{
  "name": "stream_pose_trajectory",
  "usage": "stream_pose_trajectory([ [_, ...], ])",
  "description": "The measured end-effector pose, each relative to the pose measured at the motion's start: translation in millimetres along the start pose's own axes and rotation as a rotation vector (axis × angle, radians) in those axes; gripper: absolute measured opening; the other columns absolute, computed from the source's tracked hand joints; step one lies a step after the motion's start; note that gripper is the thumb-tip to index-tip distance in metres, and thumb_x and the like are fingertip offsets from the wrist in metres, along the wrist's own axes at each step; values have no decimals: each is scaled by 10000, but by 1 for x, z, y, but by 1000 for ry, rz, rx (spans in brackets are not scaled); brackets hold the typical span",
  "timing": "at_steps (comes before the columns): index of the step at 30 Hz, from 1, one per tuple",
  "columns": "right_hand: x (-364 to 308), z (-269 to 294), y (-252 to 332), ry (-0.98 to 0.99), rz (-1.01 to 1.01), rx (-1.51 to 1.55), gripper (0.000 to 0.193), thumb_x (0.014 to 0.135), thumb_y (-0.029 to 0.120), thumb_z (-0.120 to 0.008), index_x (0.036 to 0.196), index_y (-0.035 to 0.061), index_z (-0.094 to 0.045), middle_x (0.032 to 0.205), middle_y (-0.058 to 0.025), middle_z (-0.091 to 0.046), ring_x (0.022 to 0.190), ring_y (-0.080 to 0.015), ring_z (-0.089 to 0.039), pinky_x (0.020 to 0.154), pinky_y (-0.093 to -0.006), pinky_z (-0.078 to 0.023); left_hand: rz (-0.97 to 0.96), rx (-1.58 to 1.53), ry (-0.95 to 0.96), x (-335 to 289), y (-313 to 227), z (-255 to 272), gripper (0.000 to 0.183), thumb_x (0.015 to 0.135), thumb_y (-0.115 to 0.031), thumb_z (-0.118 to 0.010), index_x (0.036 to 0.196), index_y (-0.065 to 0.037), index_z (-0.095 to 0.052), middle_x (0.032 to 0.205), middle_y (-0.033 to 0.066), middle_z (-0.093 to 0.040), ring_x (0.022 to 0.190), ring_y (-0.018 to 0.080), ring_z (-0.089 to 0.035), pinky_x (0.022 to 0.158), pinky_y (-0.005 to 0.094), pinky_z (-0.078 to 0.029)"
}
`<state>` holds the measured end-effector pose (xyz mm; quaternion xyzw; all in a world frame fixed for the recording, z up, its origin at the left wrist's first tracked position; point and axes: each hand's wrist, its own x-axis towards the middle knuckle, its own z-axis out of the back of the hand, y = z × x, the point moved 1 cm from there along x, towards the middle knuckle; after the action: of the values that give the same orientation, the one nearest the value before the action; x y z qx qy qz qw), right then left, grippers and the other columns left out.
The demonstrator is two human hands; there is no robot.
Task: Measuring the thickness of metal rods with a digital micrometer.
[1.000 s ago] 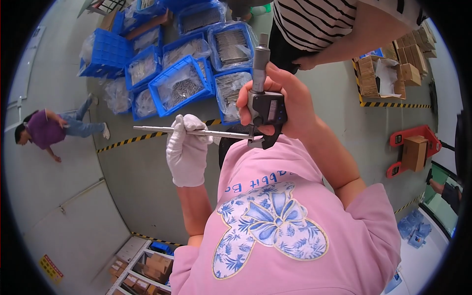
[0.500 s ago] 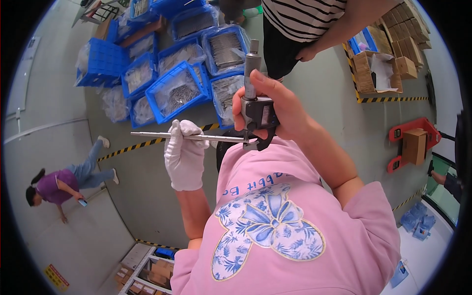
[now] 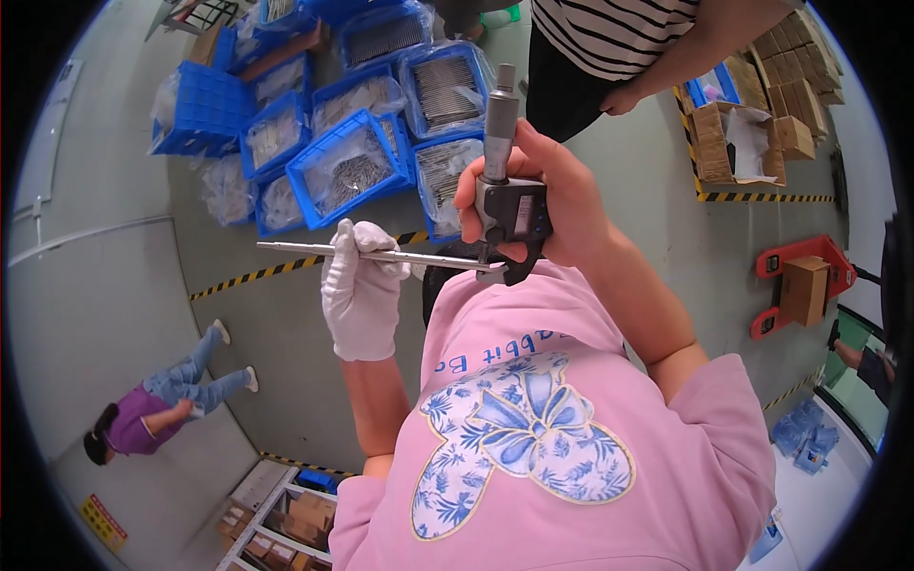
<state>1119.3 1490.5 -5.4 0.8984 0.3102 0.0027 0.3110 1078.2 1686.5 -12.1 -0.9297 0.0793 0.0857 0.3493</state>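
Observation:
My left hand (image 3: 362, 290), in a white glove, is closed around a slim metal rod (image 3: 428, 259) with stepped sections. The rod lies nearly level, its thin tip pointing left. Bare and closed, my right hand (image 3: 562, 195) grips a digital micrometer (image 3: 511, 205) with its silver thimble pointing up and away. The rod's right end sits at the micrometer's jaws, near the lower part of the dark frame. Whether both jaw faces touch the rod is too small to tell.
Beyond my hands stand several blue crates (image 3: 347, 171) of metal rods in plastic. A person in a striped top (image 3: 619, 38) stands close ahead. Another in purple (image 3: 143, 419) walks at the left. A red pallet jack (image 3: 838, 266) carries a carton (image 3: 804, 290) at the right; open cardboard boxes (image 3: 738, 143) lie beyond.
The micrometer and my right hand have shifted slightly right, and the rod now tilts down a little more toward its right end. The person in purple has moved nearer along the left side.

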Motion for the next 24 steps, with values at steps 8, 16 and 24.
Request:
stream_pose_trajectory([
  [8, 3, -4, -2, 34, -31, -117, 587, 850, 529, -295, 818, 12, -572, 690, -148, -593, 459, -141, -508, 340, -214, -357, 9, 5, -68, -2, -3, 3, 217, 902, -215, -424, 830, -36, -524, 758, 60, -522, 648, 131, -504, 551, 262, -428],
  [16, 3, -7, -2, 14, -27, -85, 600, 842, 544, -302, 811, 10, -573, 670, -143, -593, 447, -139, -506, 332, -211, -349, -13, 67, -111, -3, -6, -4, 236, 895, -240, -442, 820, -37, -536, 736, 61, -545, 568, 117, -516, 502, 246, -429],
  [24, 2, -8, 0, -2, 3, -16, 560, 848, 514, -313, 830, 16, -569, 750, -165, -590, 534, -161, -549, 342, -228, -368, -16, 73, -118, -4, -6, -3, 228, 896, -238, -442, 827, -41, -533, 731, 57, -540, 589, 115, -517, 512, 244, -428],
])
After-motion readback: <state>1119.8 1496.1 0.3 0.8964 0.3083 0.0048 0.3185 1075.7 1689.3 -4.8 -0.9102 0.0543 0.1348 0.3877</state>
